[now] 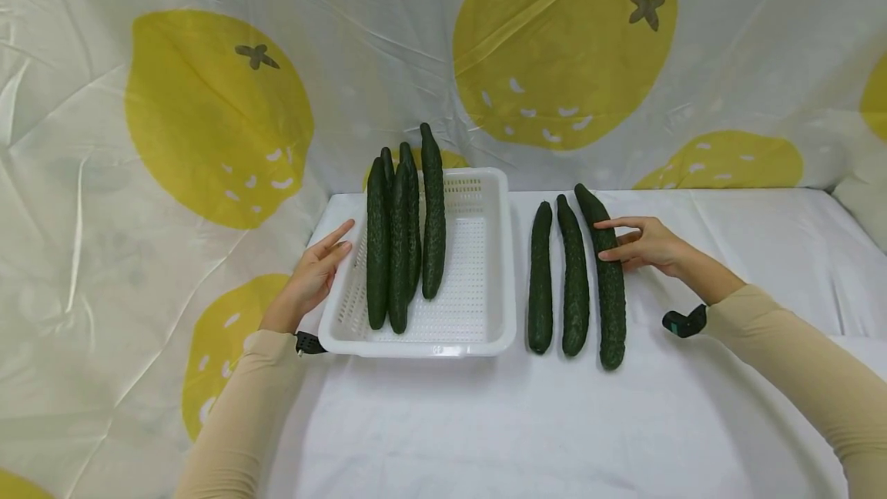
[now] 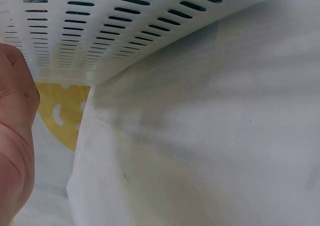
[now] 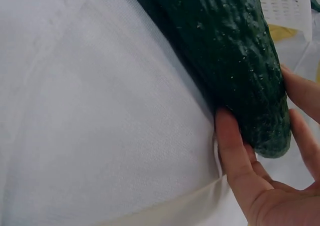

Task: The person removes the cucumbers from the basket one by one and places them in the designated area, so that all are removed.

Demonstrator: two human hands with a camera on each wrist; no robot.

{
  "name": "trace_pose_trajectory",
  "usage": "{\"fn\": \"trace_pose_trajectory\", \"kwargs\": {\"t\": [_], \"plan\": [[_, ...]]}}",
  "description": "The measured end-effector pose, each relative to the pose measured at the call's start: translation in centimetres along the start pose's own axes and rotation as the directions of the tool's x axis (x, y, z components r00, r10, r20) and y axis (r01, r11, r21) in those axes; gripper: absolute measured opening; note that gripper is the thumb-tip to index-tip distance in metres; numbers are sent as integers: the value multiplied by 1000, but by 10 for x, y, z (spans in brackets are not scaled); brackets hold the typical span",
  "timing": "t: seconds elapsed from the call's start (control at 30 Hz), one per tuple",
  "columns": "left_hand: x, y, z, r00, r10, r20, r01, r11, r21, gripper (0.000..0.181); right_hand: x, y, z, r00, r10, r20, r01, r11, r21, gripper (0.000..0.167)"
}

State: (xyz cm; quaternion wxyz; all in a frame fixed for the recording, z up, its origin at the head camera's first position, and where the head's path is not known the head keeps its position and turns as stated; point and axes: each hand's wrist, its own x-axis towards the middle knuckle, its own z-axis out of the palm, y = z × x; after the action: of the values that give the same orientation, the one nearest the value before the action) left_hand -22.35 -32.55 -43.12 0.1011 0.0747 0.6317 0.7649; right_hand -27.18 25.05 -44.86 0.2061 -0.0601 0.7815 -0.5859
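A white plastic basket [image 1: 504, 268] stands on the table with several dark green cucumbers [image 1: 434, 214] in it, their far ends leaning over its back rim. At its left side is my left hand [image 1: 312, 279], fingers extended and thumb by the rim; the left wrist view shows the slotted basket wall [image 2: 130, 16] close beside that hand [image 2: 15, 136]. To the right of the basket, 3 cucumbers lie side by side. My right hand [image 1: 647, 245] grips the rightmost cucumber [image 1: 613, 314]. In the right wrist view, fingers [image 3: 232, 141] sit on both sides of this cucumber [image 3: 230, 61] near one end.
A white cloth [image 1: 554, 422] covers the table. Two other loose cucumbers, the left one [image 1: 540, 283] and the middle one [image 1: 575, 283], lie between the basket and my right hand. Behind the table hangs a pale curtain [image 1: 388, 45] printed with yellow lemons.
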Motion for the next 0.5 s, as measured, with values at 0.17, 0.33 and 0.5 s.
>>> {"fn": "trace_pose_trajectory", "kwargs": {"t": [0.17,0.33,0.5], "plan": [[0,-1,-1,1000,6,2,-6,1000,-6,58,1,-1,2,1000,-17,-12,16,998,-69,75],[0,-2,-1,1000,11,-3,-11,1000,4,56,1,-4,5,1000,-21,-14,20,994,-107,72],[0,-1,1,1000,12,-4,-12,1000,0,57,1,-5,6,1000,-19,-8,18,991,-131,71]]}}
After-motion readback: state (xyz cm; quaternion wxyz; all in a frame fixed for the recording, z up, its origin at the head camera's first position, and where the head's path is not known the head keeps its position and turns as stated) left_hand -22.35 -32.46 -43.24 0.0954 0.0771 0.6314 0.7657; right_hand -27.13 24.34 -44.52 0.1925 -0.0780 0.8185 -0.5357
